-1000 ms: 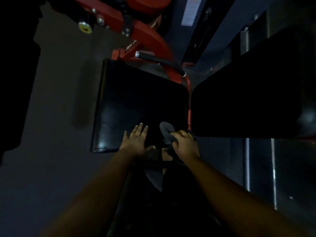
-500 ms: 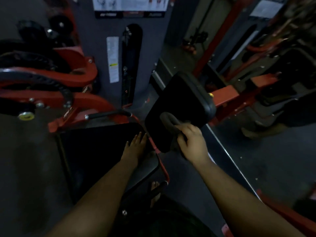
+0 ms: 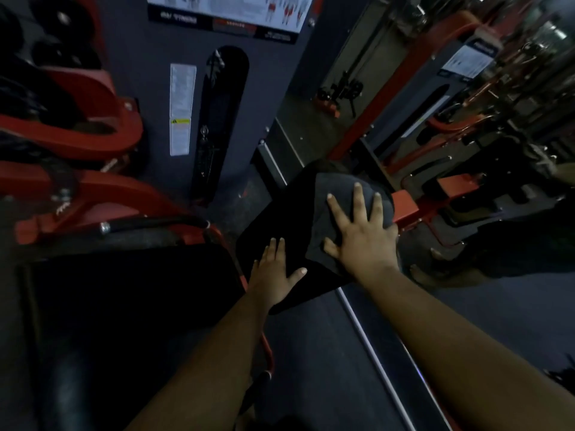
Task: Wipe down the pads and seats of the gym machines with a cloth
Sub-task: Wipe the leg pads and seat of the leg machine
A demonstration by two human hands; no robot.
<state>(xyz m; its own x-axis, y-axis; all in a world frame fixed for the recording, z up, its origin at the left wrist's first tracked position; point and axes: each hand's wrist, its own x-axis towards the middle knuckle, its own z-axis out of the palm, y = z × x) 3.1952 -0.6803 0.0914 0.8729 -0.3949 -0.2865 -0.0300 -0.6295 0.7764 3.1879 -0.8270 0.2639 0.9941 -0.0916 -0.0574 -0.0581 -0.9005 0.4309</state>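
Observation:
A grey cloth (image 3: 334, 209) lies spread over the upper part of a black back pad (image 3: 273, 225) in the middle of the view. My right hand (image 3: 361, 231) presses flat on the cloth with straight, spread fingers. My left hand (image 3: 273, 275) rests open on the bare lower edge of the same pad, fingers straight and thumb out. To the lower left is the machine's black seat (image 3: 124, 306), dark and partly hidden by my left forearm.
A red machine frame (image 3: 93, 194) with a black handle (image 3: 152, 227) stands at the left. A grey weight-stack housing (image 3: 217, 119) with labels rises behind the pad. More red machines (image 3: 451, 188) fill the right. A metal floor rail (image 3: 373, 353) runs beneath my right arm.
My right hand went from gripping the bunched cloth at the pad's lower face to pressing it spread flat higher up. My left hand moved from the seat onto the back pad.

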